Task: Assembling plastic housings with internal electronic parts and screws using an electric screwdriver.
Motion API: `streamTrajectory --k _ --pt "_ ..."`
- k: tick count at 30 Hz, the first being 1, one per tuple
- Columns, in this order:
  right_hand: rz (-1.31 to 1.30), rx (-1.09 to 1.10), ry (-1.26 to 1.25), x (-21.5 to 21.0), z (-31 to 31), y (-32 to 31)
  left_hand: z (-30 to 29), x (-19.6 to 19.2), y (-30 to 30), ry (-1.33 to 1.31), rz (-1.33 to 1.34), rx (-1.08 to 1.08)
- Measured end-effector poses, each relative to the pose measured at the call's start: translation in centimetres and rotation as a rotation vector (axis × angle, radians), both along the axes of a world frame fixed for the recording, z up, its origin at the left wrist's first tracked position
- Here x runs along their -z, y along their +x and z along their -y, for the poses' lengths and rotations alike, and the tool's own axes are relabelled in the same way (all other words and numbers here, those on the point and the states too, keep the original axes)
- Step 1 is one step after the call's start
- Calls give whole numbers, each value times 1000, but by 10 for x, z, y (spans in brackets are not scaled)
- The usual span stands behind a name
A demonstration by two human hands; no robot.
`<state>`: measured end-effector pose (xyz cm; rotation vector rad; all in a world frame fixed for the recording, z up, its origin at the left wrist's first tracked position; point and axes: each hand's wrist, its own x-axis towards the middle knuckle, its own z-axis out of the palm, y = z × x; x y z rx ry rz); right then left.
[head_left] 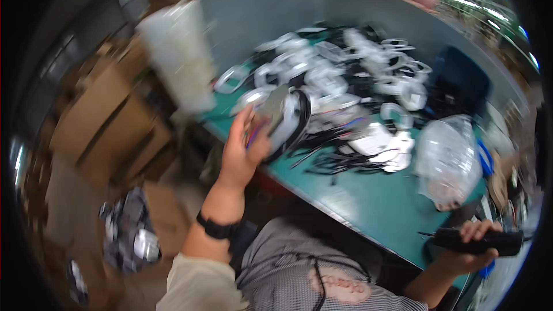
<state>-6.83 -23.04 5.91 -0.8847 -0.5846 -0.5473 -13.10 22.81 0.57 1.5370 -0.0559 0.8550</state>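
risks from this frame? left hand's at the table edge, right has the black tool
1. The left hand holds a flat grey part with a white-and-black ring right at the edge of the green table; a slip could drop it to the floor.
2. Loose black cables trail from the tangled pile of white rings; pulling one may drag others.
3. The right hand grips a black handheld tool beside a crumpled clear plastic bag, which it could snag.

Green-topped table (368, 207) with a grey back wall. Heaped across the far half: white looped parts (340, 75) tangled among black cables (334, 161). Near the right edge, a crumpled clear plastic bag (446, 161). Behind that, a dark blue object (461, 80), blurred.
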Motion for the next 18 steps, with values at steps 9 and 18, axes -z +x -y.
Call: streamTrajectory --k 9,18 --pt "-88 -184 -100 26 -16 39 -126 121 -193 -997 -67 -887" --pt "-114 39 -222 14 -84 34 -158 175 -359 -1327 -40 -1303"
